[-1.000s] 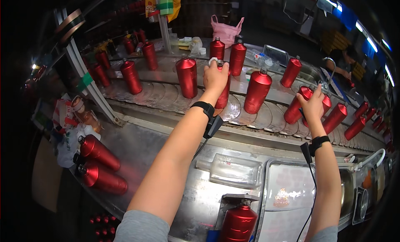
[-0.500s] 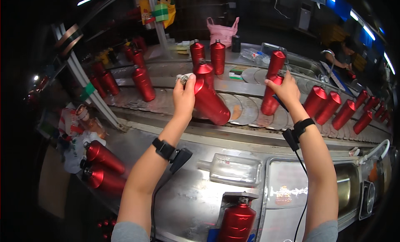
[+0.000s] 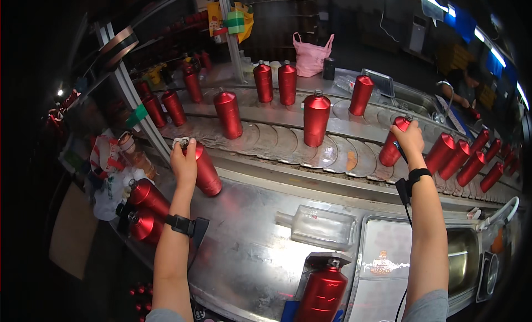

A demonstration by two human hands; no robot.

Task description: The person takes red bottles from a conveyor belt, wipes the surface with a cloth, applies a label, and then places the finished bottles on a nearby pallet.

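Note:
My left hand (image 3: 185, 167) is closed near the top of a shiny red bottle (image 3: 207, 172), which leans over the left end of the steel worktop. A crumpled whitish bit of material (image 3: 181, 142) shows at those fingertips; its kind is unclear. On the right, my right hand (image 3: 409, 138) is wrapped round the upper part of another red bottle (image 3: 390, 153), which stands tilted in view on the plated conveyor (image 3: 266, 142). Between my hands, a red bottle (image 3: 317, 119) and a second red bottle (image 3: 229, 116) stand upright on the conveyor.
A clear glass bottle (image 3: 324, 226) lies on the worktop (image 3: 244, 239). Close to me, a red bottle (image 3: 320, 294) rests in a metal holder. Several red bottles line the conveyor at right. A pink bag (image 3: 313, 55) stands behind; a person (image 3: 468, 86) sits far right.
My left hand has carried its bottle leftward and down, away from the conveyor's middle, to over the worktop. The right hand still grips its bottle. The view has shifted slightly.

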